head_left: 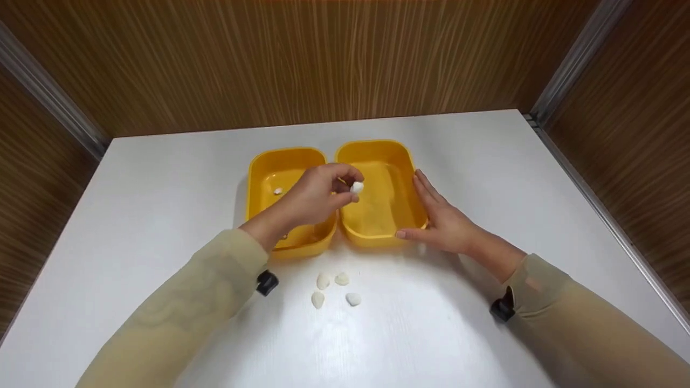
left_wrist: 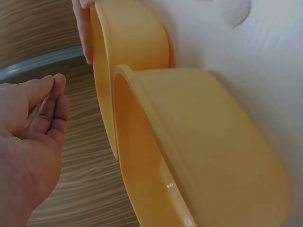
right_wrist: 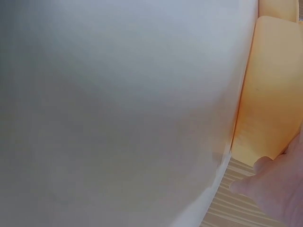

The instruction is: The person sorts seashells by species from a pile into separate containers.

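Between the thumb and fingers of my left hand [head_left: 315, 196] I pinch a small white piece [head_left: 357, 187] over the right yellow bin [head_left: 377, 210]. My right hand [head_left: 444, 223], fingers extended, rests against that bin's side. Four pale pieces [head_left: 318, 299] lie on the desk [head_left: 420, 328], nearer me than the left yellow bin [head_left: 302, 250].
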Demonstrator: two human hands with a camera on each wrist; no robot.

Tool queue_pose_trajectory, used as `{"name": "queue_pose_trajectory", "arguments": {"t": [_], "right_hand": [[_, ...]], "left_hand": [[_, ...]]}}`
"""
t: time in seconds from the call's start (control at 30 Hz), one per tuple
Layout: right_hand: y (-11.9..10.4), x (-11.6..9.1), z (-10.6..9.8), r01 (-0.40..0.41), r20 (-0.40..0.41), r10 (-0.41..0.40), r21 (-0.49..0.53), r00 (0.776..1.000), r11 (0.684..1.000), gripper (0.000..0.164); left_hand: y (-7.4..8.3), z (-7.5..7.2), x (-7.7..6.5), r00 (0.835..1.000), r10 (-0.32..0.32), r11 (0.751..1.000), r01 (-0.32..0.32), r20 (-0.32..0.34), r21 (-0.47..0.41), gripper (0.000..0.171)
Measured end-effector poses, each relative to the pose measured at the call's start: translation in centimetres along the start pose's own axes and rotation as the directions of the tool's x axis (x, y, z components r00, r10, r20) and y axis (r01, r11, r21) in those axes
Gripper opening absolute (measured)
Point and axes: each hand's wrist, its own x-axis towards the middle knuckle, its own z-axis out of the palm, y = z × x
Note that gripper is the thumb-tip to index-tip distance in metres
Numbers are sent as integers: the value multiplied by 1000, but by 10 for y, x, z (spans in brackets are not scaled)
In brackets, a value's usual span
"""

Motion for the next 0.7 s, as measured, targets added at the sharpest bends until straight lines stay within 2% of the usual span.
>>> {"name": "queue_pose_trajectory", "arguments": {"t": [0.07, 0.13, 0.27, 0.37, 0.57, 0.7], "right_hand": [[0, 0, 0, -1, 1, 1, -4, 1000, 1000, 126], [0, 0, 0, -2, 1, 2, -4, 1000, 1000, 126], [-1, 0, -1, 9, 4, -9, -7, 1000, 1000, 126], [-2, -1, -1, 11, 10, -11, -12, 1000, 1000, 126], [0, 0, -1, 12, 5, -12, -11, 1000, 1000, 126], [0, 1, -1, 10, 2, -10, -2, 1000, 1000, 126]], "left_hand": [[-1, 2, 11, 999, -40, 999, 40, 6, 10, 29], [-3, 5, 20, 999, -54, 998, 54, 5, 28, 28], [-9, 11, 33, 1000, 1, 998, -1, 7, 70, 25], [-11, 15, 39, 999, 32, 994, -33, 12, 102, 24], [-10, 18, 48, 1000, -23, 988, 23, 2, 150, 29], [-5, 18, 45, 998, -52, 986, 55, -25, 160, 36]]}}
